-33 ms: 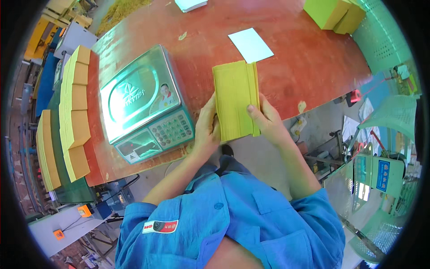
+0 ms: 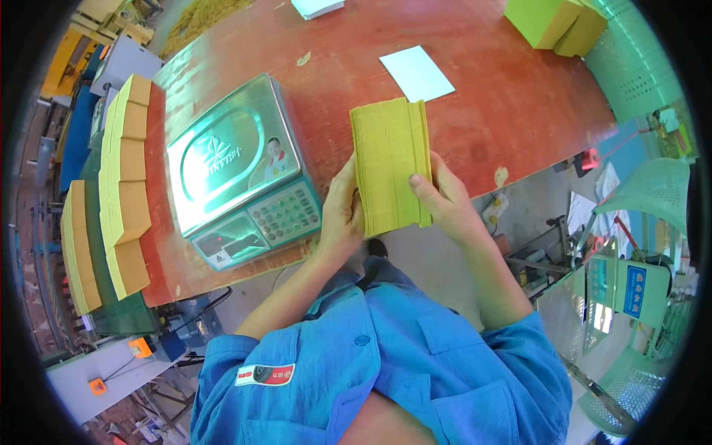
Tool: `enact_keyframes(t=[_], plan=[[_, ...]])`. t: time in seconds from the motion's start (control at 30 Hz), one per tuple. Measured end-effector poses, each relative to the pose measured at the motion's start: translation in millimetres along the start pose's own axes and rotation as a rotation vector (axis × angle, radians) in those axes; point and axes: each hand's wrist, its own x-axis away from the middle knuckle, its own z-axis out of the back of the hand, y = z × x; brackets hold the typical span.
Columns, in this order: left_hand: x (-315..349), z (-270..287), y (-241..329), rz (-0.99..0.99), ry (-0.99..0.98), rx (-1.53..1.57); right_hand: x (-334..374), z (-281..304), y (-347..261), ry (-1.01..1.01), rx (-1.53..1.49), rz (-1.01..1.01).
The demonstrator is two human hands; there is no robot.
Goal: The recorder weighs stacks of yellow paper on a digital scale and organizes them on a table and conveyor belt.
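Note:
Between my two hands is a thick stack of yellow paper sheets [image 2: 389,167], held edge-up at the front of the red table. My left hand [image 2: 343,211] grips its left side, the fingertips hidden behind or beneath it. On the right side my right hand [image 2: 445,194] is closed round the stack, thumb lying over the near right edge, where a few sheets stand slightly apart. A flat white sheet [image 2: 419,74] lies on the table just beyond the stack. To the left of my left hand is a digital scale [image 2: 230,148] with a bare metal pan and a keypad.
The red tabletop [image 2: 341,67] carries more yellow stacks [image 2: 545,22] at the far right and a white paper pile [image 2: 317,6] at the far edge. Rows of yellow-brown stacks [image 2: 126,178] line the left side. Green mesh machinery [image 2: 645,193] stands to the right.

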Motion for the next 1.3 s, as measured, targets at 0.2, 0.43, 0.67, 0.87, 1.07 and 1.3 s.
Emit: enact_keyframes(t=[0.2, 0.43, 0.67, 0.87, 1.07, 1.3], plan=[[9, 10, -2, 0.285, -0.035, 0.253, -2, 2, 19, -0.047, 0.092, -0.120], [4, 7, -3, 0.314, 0.009, 0.335, -7, 5, 9, -0.050, 0.002, -0.184], [-25, 8, 27, -0.256, 0.141, -0.247, -11, 7, -9, -0.066, -0.143, 0.073], [-4, -8, -2, -0.224, 0.145, 0.155, -13, 9, 20, -0.135, -0.296, 0.222], [-7, -3, -13, -0.065, 0.124, 0.039, -28, 8, 37, -0.146, -0.097, 0.224], [-15, 6, 0, -0.002, 0.064, 0.266, -39, 9, 48, -0.091, -0.179, 0.144]])
